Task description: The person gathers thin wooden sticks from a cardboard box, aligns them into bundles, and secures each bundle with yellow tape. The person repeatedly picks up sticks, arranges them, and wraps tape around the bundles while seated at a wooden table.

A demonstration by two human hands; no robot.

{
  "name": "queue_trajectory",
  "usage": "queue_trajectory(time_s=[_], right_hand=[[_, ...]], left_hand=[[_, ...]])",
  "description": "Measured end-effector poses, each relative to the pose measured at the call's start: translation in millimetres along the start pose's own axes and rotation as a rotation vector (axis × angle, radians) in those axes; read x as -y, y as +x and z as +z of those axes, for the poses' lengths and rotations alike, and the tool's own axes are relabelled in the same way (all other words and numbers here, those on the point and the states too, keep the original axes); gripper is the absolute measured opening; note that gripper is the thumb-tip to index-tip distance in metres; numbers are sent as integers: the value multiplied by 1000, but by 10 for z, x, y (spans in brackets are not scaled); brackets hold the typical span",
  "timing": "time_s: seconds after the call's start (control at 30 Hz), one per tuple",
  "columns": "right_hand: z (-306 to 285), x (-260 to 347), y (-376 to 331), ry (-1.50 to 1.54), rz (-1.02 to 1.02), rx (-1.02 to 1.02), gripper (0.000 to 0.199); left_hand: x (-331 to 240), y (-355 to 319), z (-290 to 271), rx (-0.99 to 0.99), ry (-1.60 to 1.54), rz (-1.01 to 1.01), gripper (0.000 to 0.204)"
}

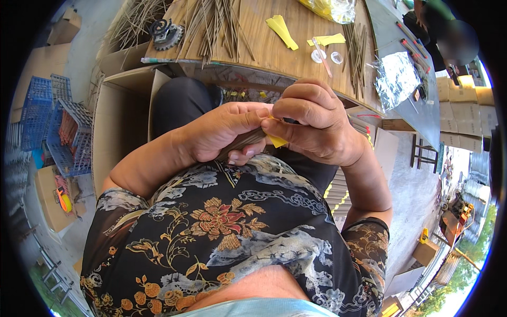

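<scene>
My left hand (232, 127) is closed around a bundle of thin brown sticks (244, 141) that look like incense, held low in front of my chest. The fingers of my right hand (317, 121) pinch a yellow paper strip (277, 140) at the end of that bundle. Both hands meet there, and the fingers hide much of the strip and the sticks. More yellow strips (282, 31) lie on the wooden table (264, 63) ahead. Loose brown sticks (216, 24) are spread over its left part, with another pile of sticks (357, 58) along the right edge.
Two small round white dishes (336, 57) and a thin brush-like stick (321, 55) lie by the strips. An open cardboard box (124, 121) stands at my left, beyond it blue crates (66, 132). At far right, a person stands near stacked cartons (459, 116).
</scene>
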State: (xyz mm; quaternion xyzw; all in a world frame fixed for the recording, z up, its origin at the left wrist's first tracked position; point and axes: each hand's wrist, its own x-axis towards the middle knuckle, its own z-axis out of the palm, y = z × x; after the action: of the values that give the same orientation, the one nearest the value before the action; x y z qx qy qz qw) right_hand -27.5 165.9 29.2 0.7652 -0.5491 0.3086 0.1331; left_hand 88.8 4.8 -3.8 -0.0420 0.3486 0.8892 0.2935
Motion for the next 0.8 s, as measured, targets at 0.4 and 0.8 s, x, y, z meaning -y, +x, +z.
queue_trajectory(time_s=[0.4, 0.8], right_hand=[[256, 330, 19, 812, 957, -523, 44], [178, 269, -64, 632, 707, -549, 17]], left_hand=[[-169, -75, 303, -317, 686, 549, 45], [-140, 58, 399, -169, 598, 598, 27]])
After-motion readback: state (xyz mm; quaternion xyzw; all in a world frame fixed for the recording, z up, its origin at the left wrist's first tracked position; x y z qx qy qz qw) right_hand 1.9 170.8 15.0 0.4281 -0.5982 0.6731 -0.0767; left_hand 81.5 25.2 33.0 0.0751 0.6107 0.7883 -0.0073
